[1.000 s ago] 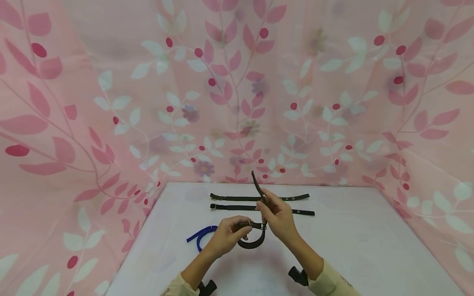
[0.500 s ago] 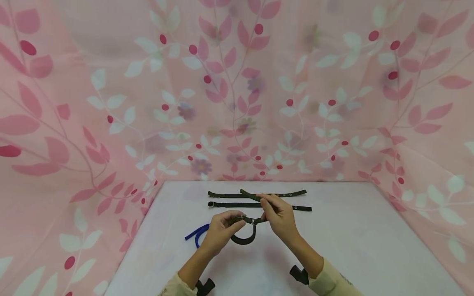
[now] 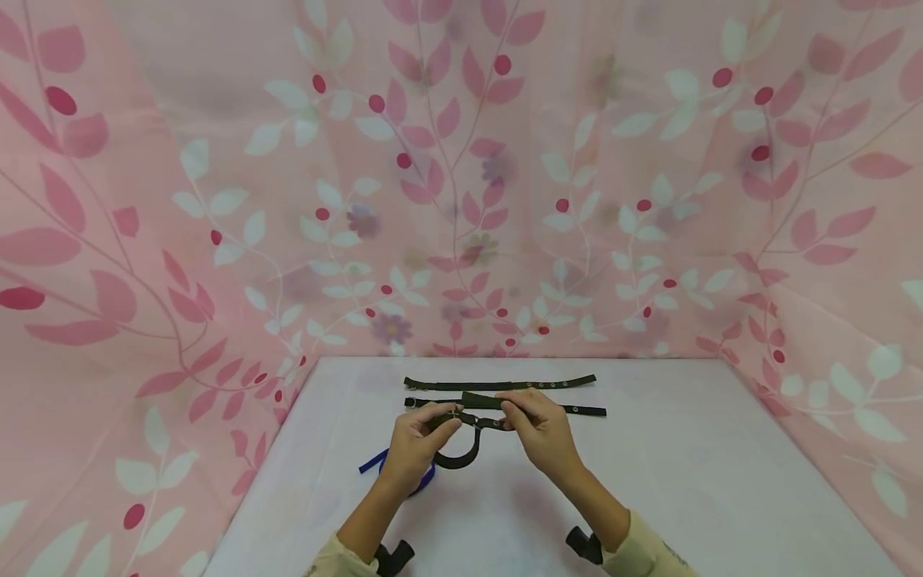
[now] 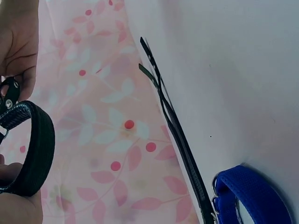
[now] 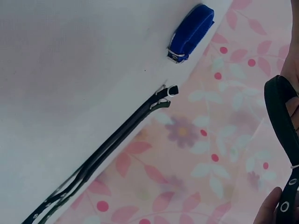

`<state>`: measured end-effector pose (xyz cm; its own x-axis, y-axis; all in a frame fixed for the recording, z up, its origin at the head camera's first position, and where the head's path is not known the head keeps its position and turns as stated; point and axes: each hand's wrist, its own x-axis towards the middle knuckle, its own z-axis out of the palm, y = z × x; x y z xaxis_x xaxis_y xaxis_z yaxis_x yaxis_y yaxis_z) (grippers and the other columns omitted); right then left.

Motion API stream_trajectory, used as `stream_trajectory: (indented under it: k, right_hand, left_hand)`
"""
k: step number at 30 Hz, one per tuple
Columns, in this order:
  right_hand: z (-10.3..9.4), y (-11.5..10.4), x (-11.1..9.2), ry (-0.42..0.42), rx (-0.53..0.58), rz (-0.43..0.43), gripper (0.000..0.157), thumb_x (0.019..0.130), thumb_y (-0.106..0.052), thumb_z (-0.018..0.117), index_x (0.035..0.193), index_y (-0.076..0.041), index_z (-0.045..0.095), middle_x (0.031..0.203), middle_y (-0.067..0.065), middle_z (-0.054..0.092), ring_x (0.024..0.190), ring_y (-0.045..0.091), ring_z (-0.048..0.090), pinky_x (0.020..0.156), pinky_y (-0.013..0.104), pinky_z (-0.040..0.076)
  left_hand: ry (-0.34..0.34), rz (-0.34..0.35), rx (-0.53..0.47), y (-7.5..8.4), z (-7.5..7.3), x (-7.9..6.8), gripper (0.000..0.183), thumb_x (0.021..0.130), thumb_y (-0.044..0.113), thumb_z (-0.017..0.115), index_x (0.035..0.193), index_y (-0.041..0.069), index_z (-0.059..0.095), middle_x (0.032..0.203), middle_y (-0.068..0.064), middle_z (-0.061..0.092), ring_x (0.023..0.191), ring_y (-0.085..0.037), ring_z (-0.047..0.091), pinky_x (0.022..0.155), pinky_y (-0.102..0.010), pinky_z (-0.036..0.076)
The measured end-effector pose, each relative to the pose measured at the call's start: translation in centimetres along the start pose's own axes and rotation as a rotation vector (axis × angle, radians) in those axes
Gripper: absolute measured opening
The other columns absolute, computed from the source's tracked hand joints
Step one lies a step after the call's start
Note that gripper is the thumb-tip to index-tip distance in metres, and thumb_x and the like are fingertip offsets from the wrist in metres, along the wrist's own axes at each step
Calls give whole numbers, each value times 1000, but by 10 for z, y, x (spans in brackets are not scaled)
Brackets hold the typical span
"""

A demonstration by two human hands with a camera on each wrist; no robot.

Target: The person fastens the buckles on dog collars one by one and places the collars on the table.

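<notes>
A dark green buckle collar (image 3: 457, 462) hangs in a loop between both hands above the table. My left hand (image 3: 414, 450) pinches it at the buckle, thumb against fingers. My right hand (image 3: 546, 433) pinches its strap end, and the free tail points left past the fingertips. In the left wrist view the loop of the collar (image 4: 43, 144) shows a ribbed inner side. Metal eyelets line the strap of the collar (image 5: 280, 119) in the right wrist view. The left fingers partly cover the buckle.
Two dark collars, a rear one (image 3: 497, 386) and a front one (image 3: 587, 412), lie straight on the white table (image 3: 685, 481). A blue collar (image 5: 192, 30) sits buckled in a loop, partly behind the left hand in the head view. Patterned pink cloth (image 3: 461, 200) surrounds the table.
The right hand has lowered slightly, and the strap tail has swung from upright to pointing left. Both hands and the collar loop have shifted slightly left.
</notes>
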<state>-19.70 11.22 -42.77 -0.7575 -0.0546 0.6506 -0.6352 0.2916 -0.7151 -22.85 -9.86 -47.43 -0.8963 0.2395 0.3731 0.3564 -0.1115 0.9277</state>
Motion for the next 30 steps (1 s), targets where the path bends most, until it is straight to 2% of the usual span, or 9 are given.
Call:
stream_trajectory:
  k: [2,8,13,17,20,24,30]
  right_hand:
    - [1,1,-1,-4,-7,-22,14,88,7,67,99,3,74,76,10,61,64,24,63,58,25,57]
    - [3,1,-2,-30,1,-46,12,88,9,66,97,6,72,79,13,58,61,28,61,54,27,57]
    - [4,3,-3,-60,-29,-29,11,87,9,67,95,3,73,80,12,59,61,18,58,52,23,54]
    - [5,4,-6,-77,-55,-28,11,88,6,67,94,1,74,78,10,58,61,11,55,51,22,53]
    - [6,4,-7,-76,-67,-26,10,88,5,67,95,1,74,77,8,58,61,10,54,51,22,52]
    - [6,5,-7,-74,-80,-37,11,88,6,67,95,1,74,77,7,59,62,9,53,53,21,50]
    - [10,7,-10,-74,-70,-86,12,86,8,68,95,2,74,86,11,64,70,14,57,60,19,51]
  left_hand:
    - [2,14,1,-1,-1,0,26,91,0,68,114,-11,67,108,-15,68,90,-5,63,78,-16,54]
    - [36,-1,-2,2,-3,1,27,89,4,71,113,-9,68,99,2,67,80,-6,57,66,-15,50]
    - [16,6,26,3,-5,1,27,89,6,72,113,-7,69,98,1,67,80,-6,57,67,-16,51]
    - [2,-15,12,2,-5,-2,28,89,5,72,114,-8,69,91,1,65,73,-6,55,62,-15,49]
    - [-3,-22,-2,0,-3,-3,29,89,5,72,115,-8,69,88,0,64,72,-6,53,60,-16,47]
    - [-21,-4,15,3,0,-2,28,88,4,72,114,-6,70,95,-6,67,77,-7,55,63,-16,48]
    - [-8,18,16,1,1,-2,28,88,4,72,114,-8,69,88,-1,63,70,-5,51,58,-16,44]
